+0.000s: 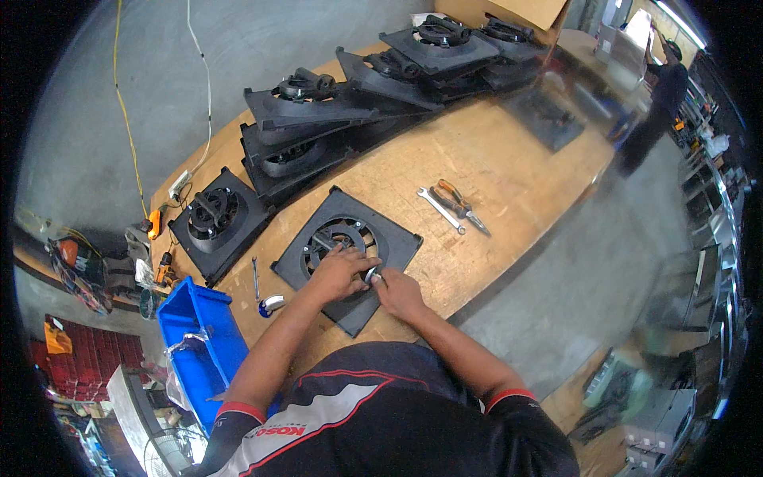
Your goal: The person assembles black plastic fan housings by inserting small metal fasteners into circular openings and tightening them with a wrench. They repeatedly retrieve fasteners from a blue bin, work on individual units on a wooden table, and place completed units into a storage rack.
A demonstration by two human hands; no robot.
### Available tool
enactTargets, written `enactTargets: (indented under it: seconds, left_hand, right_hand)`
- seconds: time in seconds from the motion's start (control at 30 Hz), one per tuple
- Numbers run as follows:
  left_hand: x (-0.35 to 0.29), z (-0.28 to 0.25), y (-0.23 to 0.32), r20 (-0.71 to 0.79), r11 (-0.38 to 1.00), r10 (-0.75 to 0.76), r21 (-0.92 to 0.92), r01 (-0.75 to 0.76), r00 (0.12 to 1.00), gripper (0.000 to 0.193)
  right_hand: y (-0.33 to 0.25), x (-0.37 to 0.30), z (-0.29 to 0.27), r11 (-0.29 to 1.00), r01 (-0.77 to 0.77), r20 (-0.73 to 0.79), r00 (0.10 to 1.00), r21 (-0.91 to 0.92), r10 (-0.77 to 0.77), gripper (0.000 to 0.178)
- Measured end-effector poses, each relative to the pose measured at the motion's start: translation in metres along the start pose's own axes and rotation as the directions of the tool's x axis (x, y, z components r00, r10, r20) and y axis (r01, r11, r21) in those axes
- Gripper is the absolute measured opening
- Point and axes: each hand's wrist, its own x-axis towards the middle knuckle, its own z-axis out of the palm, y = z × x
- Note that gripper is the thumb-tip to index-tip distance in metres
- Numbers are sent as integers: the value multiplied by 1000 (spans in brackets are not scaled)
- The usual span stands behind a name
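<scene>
A square black plastic panel [387,224] with a round, spoked opening lies flat on the wooden workbench in front of me. My left hand [342,274] rests over the opening, fingers stretched toward its right edge. At that edge, a small shiny silver round piece [371,275] shows between my hands. My right hand [399,295] has its fingers closed on this piece, against the panel's near right side. Its exact kind is too small to tell. Left of my left forearm lie a shiny silver and blue curved piece [271,306] and a thin metal wrench [256,278].
Similar black panels [318,111] are stacked along the bench's far side; another panel [216,219] lies at left. Pliers [461,208] and a wrench [439,210] lie right of my work. A blue bin [191,306] stands at left. A person [660,99] is far right.
</scene>
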Motion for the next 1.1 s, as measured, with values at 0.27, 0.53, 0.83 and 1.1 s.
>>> enactTargets:
  seconds: [0.27,0.53,0.83,1.1]
  left_hand:
    - [-4,-1,2,-15,1000,-14,-22,14,1000,64]
    - [-4,-1,2,-8,1000,-24,-12,24,1000,63]
    - [-4,3,1,-33,1000,-14,-1,14,999,65]
    - [-3,5,-2,-15,1000,-22,-13,22,1000,66]
  right_hand:
    - [-10,-5,-9,998,59,-52,997,-15,-60,42]
    - [3,4,-9,961,-184,133,978,207,159,38]
    - [-9,-7,-15,964,-45,-90,993,261,71,25]
    - [22,17,-19,886,-360,238,925,291,298,26]
